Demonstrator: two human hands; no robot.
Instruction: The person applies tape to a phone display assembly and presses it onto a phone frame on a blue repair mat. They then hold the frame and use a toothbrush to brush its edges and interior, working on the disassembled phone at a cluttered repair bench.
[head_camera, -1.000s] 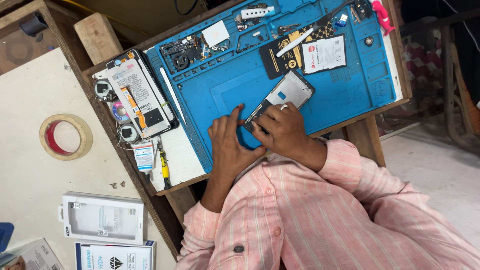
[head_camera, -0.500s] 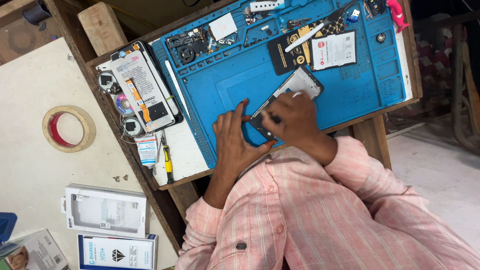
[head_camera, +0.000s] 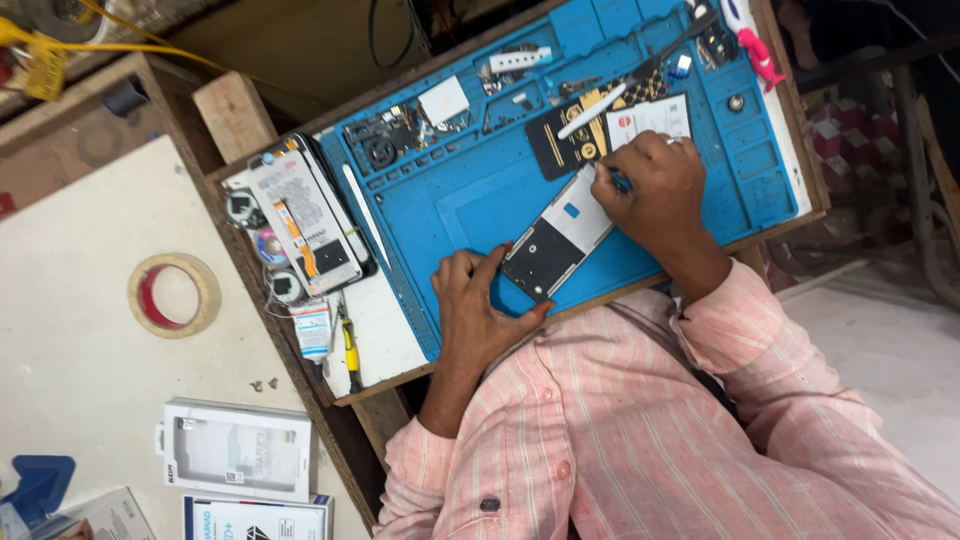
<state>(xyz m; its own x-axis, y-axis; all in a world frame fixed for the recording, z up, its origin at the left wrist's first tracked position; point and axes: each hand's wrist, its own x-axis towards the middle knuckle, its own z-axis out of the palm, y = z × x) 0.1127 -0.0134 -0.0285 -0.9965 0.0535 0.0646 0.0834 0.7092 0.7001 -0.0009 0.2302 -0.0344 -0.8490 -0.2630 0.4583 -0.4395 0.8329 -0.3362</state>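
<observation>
Two hands share one opened phone (head_camera: 558, 243) lying on the blue mat (head_camera: 470, 205): the left hand (head_camera: 478, 310) pinches its near end to steady it, while the right hand (head_camera: 650, 190), fingers curled, grips a thin tool at its far end.

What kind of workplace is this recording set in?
Probably a phone repair bench. An opened phone lies on a blue repair mat under both hands, small parts and tools fill the mat's compartments, and boxed phone accessories lie beside the table.
</observation>
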